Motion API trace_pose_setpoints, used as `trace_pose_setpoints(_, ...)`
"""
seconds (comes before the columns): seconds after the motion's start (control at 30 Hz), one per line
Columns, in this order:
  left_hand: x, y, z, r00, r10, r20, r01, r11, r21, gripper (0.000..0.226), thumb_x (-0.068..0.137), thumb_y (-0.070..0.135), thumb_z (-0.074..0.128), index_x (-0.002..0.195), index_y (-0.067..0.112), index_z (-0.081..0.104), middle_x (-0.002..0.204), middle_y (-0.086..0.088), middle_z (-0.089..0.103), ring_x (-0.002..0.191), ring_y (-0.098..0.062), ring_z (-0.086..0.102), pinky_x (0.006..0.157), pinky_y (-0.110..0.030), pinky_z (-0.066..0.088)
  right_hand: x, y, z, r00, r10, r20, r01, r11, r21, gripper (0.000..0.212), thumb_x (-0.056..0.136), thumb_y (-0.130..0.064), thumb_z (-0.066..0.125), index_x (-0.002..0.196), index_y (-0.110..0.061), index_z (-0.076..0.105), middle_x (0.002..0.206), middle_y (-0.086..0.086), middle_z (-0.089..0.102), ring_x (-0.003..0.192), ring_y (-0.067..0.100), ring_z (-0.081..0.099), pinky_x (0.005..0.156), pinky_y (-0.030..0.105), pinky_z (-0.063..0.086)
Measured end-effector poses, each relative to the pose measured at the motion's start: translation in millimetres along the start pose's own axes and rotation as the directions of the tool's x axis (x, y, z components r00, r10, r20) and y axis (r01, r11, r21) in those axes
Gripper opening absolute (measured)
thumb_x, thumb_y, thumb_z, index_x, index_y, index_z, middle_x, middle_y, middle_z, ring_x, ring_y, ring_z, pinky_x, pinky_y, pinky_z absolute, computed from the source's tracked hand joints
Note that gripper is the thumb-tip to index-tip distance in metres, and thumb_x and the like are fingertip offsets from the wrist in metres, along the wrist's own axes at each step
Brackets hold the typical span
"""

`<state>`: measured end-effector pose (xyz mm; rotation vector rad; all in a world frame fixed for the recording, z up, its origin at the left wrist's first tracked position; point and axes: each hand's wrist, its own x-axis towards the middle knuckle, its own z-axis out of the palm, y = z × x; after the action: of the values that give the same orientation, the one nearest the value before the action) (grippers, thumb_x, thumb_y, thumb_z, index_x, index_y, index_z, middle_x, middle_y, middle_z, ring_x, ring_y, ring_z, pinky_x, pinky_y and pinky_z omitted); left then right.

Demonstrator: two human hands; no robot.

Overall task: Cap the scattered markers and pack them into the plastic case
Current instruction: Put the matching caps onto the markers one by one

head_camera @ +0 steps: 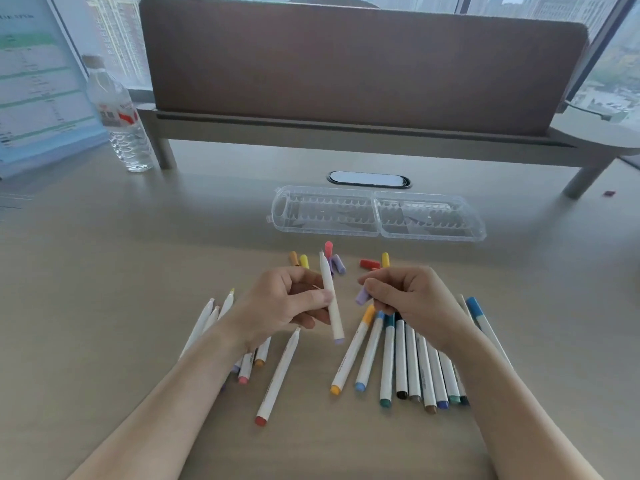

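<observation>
My left hand [287, 303] grips an uncapped white marker [331, 299] with a lilac end, tip pointing up and away. My right hand [408, 299] pinches a lilac cap [363, 296] a short way to the right of that marker. Several loose caps [337, 263] lie on the desk beyond my hands, among them a red cap [369, 263]. Uncapped markers [277, 375] lie under and left of my left arm. A row of capped markers [412, 362] lies under my right hand. The clear plastic case [377, 213] lies open and empty farther back.
A water bottle [119, 116] stands at the back left beside a printed sheet [38, 81]. A raised shelf with a brown divider panel [363, 64] spans the back of the desk. An oval cable port [369, 179] sits just behind the case.
</observation>
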<state>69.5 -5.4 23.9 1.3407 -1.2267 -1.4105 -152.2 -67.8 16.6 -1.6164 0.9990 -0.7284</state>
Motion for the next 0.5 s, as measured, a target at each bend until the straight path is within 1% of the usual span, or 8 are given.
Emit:
trace_pose_setpoints(0.1, -0.7, -2.8, 1.4, 1.0, 0.01, 0.019, -0.011, 0.997, 0.07, 0.015, 0.096, 0.003, 0.061, 0.106, 0.006, 0.071, 0.087, -0.008, 0.077, 0.075, -0.017, 0.071, 0.062, -0.022, 0.052, -0.9, -0.4, -5.3, 0.999, 0.003, -0.044, -0.001, 0.999, 0.048, 0.014, 0.096, -0.011, 0.061, 0.099, -0.008, 0.074, 0.091, 0.005, 0.077, 0.066, 0.009, 0.058, 0.067, 0.024, 0.051)
trace_pose_setpoints(0.2, -1.2, -6.4, 2.6, 0.998, 0.059, 0.03, -0.064, 0.976, 0.207, 0.025, 0.096, 0.002, 0.059, 0.101, 0.019, 0.077, 0.074, -0.001, 0.072, 0.072, -0.013, 0.064, 0.067, -0.025, 0.051, -0.4, 0.8, -9.2, 0.992, 0.008, -0.125, 0.016, 0.982, 0.19, 0.013, 0.095, -0.01, 0.063, 0.102, -0.006, 0.072, 0.093, 0.013, 0.077, 0.063, 0.013, 0.055, 0.063, 0.025, 0.049)
trace_pose_setpoints(0.27, -2.2, -7.3, 4.5, 0.995, 0.095, 0.036, -0.101, 0.95, 0.295, 0.026, 0.094, 0.006, 0.062, 0.097, 0.026, 0.078, 0.072, 0.004, 0.071, 0.072, -0.007, 0.064, 0.069, -0.02, 0.051, 0.1, 1.6, -10.6, 0.984, 0.005, -0.179, 0.041, 0.967, 0.251, 0.012, 0.095, -0.009, 0.063, 0.102, -0.005, 0.072, 0.093, 0.013, 0.077, 0.062, 0.013, 0.053, 0.062, 0.025, 0.046)
trace_pose_setpoints(0.37, -1.6, -6.7, 7.3, 0.993, 0.113, 0.039, -0.12, 0.936, 0.332, 0.029, 0.094, 0.005, 0.061, 0.096, 0.029, 0.078, 0.07, 0.007, 0.07, 0.069, -0.001, 0.063, 0.068, -0.014, 0.049, 0.3, 1.3, -12.3, 0.977, -0.005, -0.215, 0.06, 0.967, 0.248, 0.011, 0.094, -0.009, 0.064, 0.102, -0.006, 0.072, 0.093, 0.011, 0.077, 0.061, 0.012, 0.055, 0.063, 0.027, 0.045)
trace_pose_setpoints(0.5, -0.1, -6.3, 7.8, 0.992, 0.118, 0.034, -0.123, 0.931, 0.345, 0.031, 0.095, 0.003, 0.06, 0.098, 0.028, 0.078, 0.07, 0.008, 0.071, 0.068, 0.001, 0.062, 0.067, -0.012, 0.047, -0.2, 2.3, -12.0, 0.98, -0.032, -0.195, 0.061, 0.988, 0.14, 0.009, 0.094, -0.01, 0.065, 0.098, -0.008, 0.073, 0.089, 0.006, 0.078, 0.065, 0.013, 0.058, 0.066, 0.026, 0.049)
